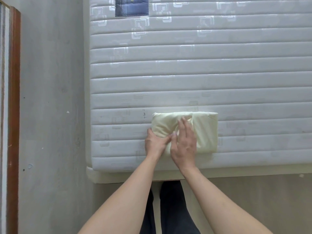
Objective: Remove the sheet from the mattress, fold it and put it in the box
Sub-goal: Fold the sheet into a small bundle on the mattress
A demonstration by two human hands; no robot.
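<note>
The pale cream cotton sheet [199,130], folded down into a thick rectangular bundle, lies on the bare white quilted mattress [194,78], close to its near edge and a little left of the middle of what I can see. Its right and far edges are squared off, while the left end is rounder and puffier. My left hand [156,143] is at the near left corner of the bundle, thumb up against its left end and fingers curled in around the cloth, gripping that corner. My right hand [184,146] lies flat on top of the bundle with fingers straight and slightly spread, pressing the fabric down just beside the left hand; the fingertips reach a small crease near the middle of the top face. Both bare forearms come in from the near edge. The mattress is stitched in long horizontal bands with a faint pattern of woven squares, and a dark blue rectangular fabric label [132,6] sits at its far edge, towards the left. Below the mattress the pale bed base [118,177] shows as a ledge, and my dark trousers [172,208] stand right against it. To the left is grey flooring [54,115], and at the far left a reddish-brown wooden frame [14,115] stands upright.
</note>
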